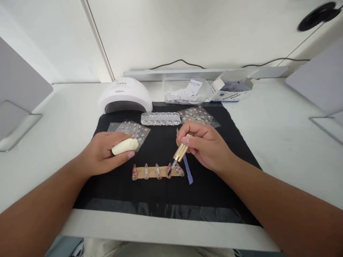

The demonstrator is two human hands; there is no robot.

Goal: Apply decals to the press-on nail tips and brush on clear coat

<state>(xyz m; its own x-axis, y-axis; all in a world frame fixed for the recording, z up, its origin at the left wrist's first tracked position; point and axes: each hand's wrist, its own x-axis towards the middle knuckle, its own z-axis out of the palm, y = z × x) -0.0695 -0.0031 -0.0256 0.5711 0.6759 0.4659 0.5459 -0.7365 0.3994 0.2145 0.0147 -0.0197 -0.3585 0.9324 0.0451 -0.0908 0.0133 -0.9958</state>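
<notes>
My left hand (103,151) is closed around a pale yellow bottle (125,146), tilted on its side above the mat. In my right hand (206,144) is a nail polish brush (181,151) with a ribbed gold cap, its bristles pointing down and left. The bristle tip is over or at the fourth press-on nail (169,170) from the left; I cannot tell whether they touch. Several clear and pinkish press-on nails with small decorations sit in a row on a tan strip (152,172). A purple stick (188,171) lies beneath my right hand, partly hidden.
A black mat (128,194) covers the table's middle. Behind are a white nail lamp (125,94), a rhinestone case (160,119), sticker sheets (197,115), a clear bin (171,98) and an alcohol pad box (232,89). Another sticker sheet (143,132) lies near my left hand.
</notes>
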